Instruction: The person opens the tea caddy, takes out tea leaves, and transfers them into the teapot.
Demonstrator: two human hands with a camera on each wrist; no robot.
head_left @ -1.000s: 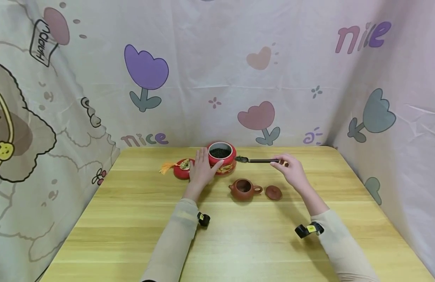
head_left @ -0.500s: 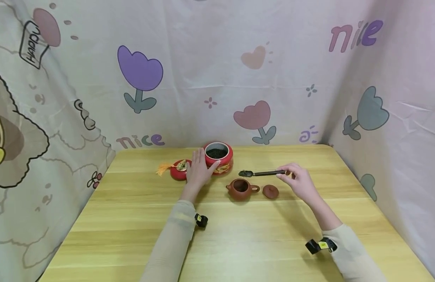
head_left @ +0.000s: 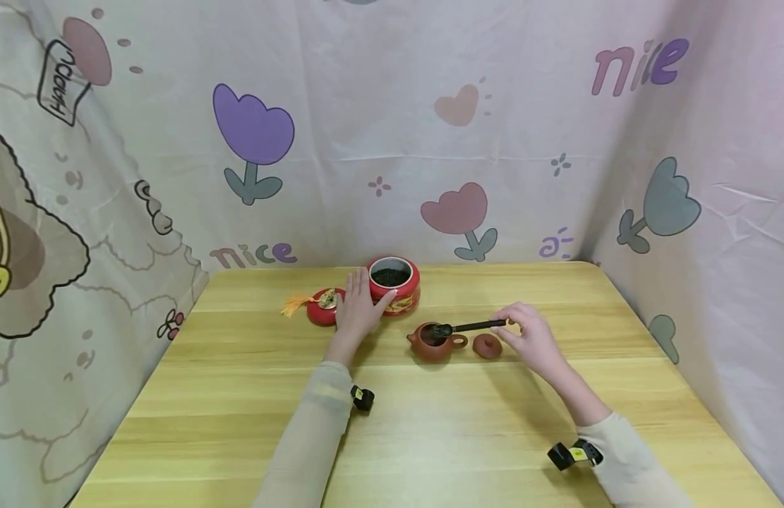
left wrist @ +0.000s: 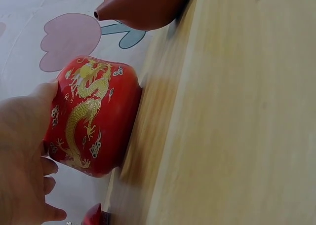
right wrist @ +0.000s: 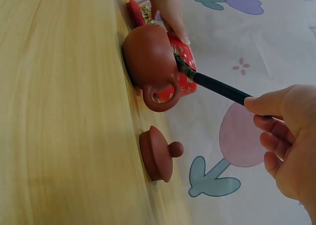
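Note:
The left hand (head_left: pixel 356 312) rests against the left side of an open red jar (head_left: pixel 409 298) holding dark leaves, its fingers straight and its thumb near the rim. A gold dragon shows on the jar (left wrist: pixel 94 116) in the left wrist view. The right hand (head_left: pixel 530 337) pinches the dark handle of a small scoop (head_left: pixel 471 327) between thumb and fingers. The scoop's head is at the mouth of a brown teapot (head_left: pixel 432 351), with dark leaves on it in the right wrist view. The teapot's lid (head_left: pixel 487 346) lies right of its handle.
A red jar lid (head_left: pixel 322 312) with a yellow tassel (head_left: pixel 296 304) lies left of the left hand. The wooden table (head_left: pixel 430 437) ends at a patterned cloth (head_left: pixel 366 141) at the back. Black cameras are on both wrists.
The right hand has brought the scoop from beside the red jar forward and down to the teapot's mouth. The left hand has stayed at the jar, and the head view has shifted slightly.

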